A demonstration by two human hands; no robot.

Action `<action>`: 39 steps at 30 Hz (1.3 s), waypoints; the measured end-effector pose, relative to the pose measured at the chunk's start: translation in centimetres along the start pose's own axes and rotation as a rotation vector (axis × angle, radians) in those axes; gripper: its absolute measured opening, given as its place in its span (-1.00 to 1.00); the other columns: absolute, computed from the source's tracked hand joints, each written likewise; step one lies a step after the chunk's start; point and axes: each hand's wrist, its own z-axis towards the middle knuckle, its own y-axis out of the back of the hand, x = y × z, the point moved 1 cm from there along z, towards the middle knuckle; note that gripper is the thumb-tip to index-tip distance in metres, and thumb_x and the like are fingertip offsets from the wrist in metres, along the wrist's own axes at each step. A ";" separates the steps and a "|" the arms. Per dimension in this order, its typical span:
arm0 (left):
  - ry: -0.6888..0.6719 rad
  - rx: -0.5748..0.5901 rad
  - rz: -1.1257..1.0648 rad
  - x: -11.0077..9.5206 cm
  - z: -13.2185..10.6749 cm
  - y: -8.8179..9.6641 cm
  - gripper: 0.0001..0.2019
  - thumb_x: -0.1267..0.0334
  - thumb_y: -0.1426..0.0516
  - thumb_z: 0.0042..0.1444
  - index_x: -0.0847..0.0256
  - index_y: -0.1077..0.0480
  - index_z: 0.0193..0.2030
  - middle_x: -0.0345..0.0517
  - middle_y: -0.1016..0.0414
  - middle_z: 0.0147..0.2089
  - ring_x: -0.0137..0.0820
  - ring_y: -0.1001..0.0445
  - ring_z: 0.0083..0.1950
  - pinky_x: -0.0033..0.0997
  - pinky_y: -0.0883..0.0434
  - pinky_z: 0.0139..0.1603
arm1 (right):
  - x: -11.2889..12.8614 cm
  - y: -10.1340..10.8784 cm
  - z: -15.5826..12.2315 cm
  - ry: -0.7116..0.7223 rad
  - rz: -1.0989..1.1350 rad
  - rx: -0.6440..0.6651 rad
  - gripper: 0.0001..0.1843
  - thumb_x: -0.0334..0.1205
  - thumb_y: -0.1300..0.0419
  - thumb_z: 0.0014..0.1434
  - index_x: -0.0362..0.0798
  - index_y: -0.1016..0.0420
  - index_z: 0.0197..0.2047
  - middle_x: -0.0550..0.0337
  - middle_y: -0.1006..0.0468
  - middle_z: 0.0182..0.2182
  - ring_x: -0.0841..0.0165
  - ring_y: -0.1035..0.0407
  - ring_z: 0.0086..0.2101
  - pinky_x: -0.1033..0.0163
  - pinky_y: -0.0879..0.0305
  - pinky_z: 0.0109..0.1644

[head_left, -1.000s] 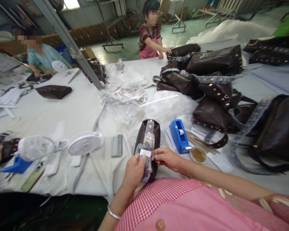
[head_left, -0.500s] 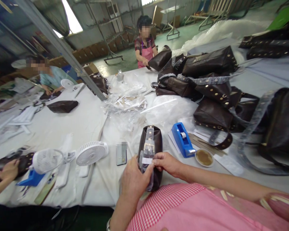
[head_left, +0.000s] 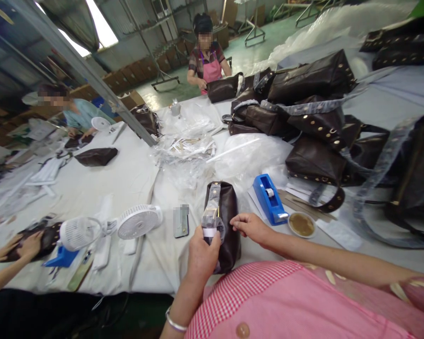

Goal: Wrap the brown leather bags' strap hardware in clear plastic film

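A dark brown leather bag (head_left: 229, 207) lies on the table before me. Its strap (head_left: 214, 195), wrapped in clear plastic, runs along the bag's left side, and a white strip (head_left: 209, 232) crosses the wrapping. My left hand (head_left: 202, 254) grips the strap's near end just below this strip, thumb on the right and fingers on the left. My right hand (head_left: 250, 227) is at the bag's right side with thumb and fingers pinched together. Whether anything small is between those fingertips cannot be made out. A blue tape dispenser (head_left: 271, 202) stands beyond my right hand.
A shallow dish of brown stuff (head_left: 300, 224) sits right of the dispenser. Brown bags (head_left: 314, 155) pile up at the right. Left are a phone (head_left: 181, 222) and a white fan (head_left: 139, 221). A co-worker's hands (head_left: 31, 245) rest on another bag; two people work farther off.
My right hand has left the white strip and moved right, off the strap. My left hand has shifted the strap toward the bag's left side, baring more of the brown leather.
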 end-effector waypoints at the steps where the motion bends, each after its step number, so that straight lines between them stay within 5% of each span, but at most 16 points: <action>1: -0.004 -0.007 -0.011 0.1 0.0 -0.1 -0.78 0.13 -0.11 0.14 0.24 -0.40 -0.18 -0.08 -0.52 -0.33 -0.29 -0.50 -0.31 -0.36 -0.36 -0.27 | -0.3 0.0 -0.1 -0.010 -0.014 0.004 -0.81 -0.24 -0.20 0.01 -0.16 -0.53 -0.31 0.23 -0.50 -0.51 0.53 -0.21 -0.62 0.38 -0.10 -0.55; 7: 0.017 0.027 -0.060 0.7 0.3 -0.2 -0.77 0.16 -0.12 0.13 0.23 -0.39 -0.13 -0.07 -0.54 -0.26 -0.30 -0.51 -0.23 -0.35 -0.39 -0.17 | -0.3 -0.6 -0.8 0.030 -0.036 0.099 -0.82 -0.17 -0.21 0.07 -0.14 -0.47 -0.37 0.26 -0.48 -0.56 0.51 -0.25 -0.62 0.38 -0.18 -0.53; 14: 0.007 0.181 -0.425 1.2 0.8 -0.7 -0.63 0.10 -0.15 0.15 0.27 -0.37 0.03 -0.04 -0.57 -0.12 -0.29 -0.52 -0.12 -0.31 -0.43 -0.04 | 0.9 -1.8 -0.3 0.034 0.102 0.344 -0.49 0.23 -0.20 0.09 -0.12 -0.40 -0.40 0.26 -0.46 -0.57 0.48 -0.35 -0.60 0.37 -0.27 -0.51; 20: -0.057 0.201 -0.507 1.2 0.6 -0.8 -0.62 0.08 -0.15 0.18 0.24 -0.36 0.06 -0.04 -0.56 -0.09 -0.30 -0.50 -0.07 -0.34 -0.39 0.01 | 0.8 -3.5 1.4 -0.024 0.135 0.405 -0.33 0.42 -0.19 -0.01 -0.13 -0.37 -0.37 0.26 -0.47 -0.61 0.44 -0.39 -0.58 0.32 -0.36 -0.46; 32: -0.091 0.230 -0.481 1.7 1.1 -0.6 -0.58 0.05 -0.12 0.21 0.24 -0.33 0.12 -0.02 -0.56 -0.04 -0.29 -0.51 -0.04 -0.32 -0.40 0.05 | 1.8 -2.9 0.6 0.115 -0.027 0.330 -0.46 0.29 -0.17 0.11 -0.09 -0.34 -0.40 0.30 -0.40 -0.60 0.47 -0.31 -0.56 0.36 -0.26 -0.47; 39: -0.049 0.170 -0.554 2.2 2.2 -0.4 -0.59 0.01 -0.09 0.21 0.25 -0.40 0.06 -0.03 -0.56 -0.08 -0.27 -0.50 -0.05 -0.30 -0.40 0.04 | 4.0 -1.1 1.7 0.057 -0.015 0.094 -0.52 0.22 -0.20 0.11 -0.09 -0.37 -0.37 0.30 -0.40 -0.56 0.53 -0.19 -0.61 0.39 -0.16 -0.55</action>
